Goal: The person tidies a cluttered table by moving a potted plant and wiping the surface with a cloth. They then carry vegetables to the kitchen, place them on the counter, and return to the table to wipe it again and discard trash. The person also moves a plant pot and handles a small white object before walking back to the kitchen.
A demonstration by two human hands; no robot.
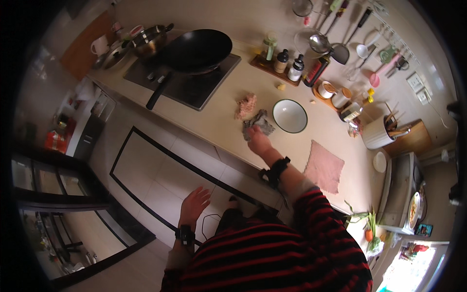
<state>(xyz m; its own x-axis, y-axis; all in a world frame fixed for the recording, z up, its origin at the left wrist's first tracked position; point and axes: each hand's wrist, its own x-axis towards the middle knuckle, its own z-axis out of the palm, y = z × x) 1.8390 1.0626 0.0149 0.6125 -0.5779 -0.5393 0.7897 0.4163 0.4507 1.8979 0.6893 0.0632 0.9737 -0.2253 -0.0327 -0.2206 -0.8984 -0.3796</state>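
Observation:
My right hand (258,141) is over the counter with its fingers closed on a crumpled grey cloth (265,118); the fingertips are partly lost in its folds. Just beyond the cloth lies a crumpled pink cloth (246,105). To the right of the grey cloth stands a white bowl with a dark rim (290,116). A second pink cloth (324,167) is spread flat on the counter, near my right forearm. Low in front of me, above the floor, my left hand (195,203) holds nothing and its fingers are apart. Each wrist wears a black strapped device.
A black wok (199,49) sits on the cooktop (211,87), its handle jutting past the front. Bottles on a wooden tray (273,71), lidded jars (341,97) and a ribbed utensil holder (377,135) line the wall. Utensils hang above. Vegetables (370,228) lie at the right.

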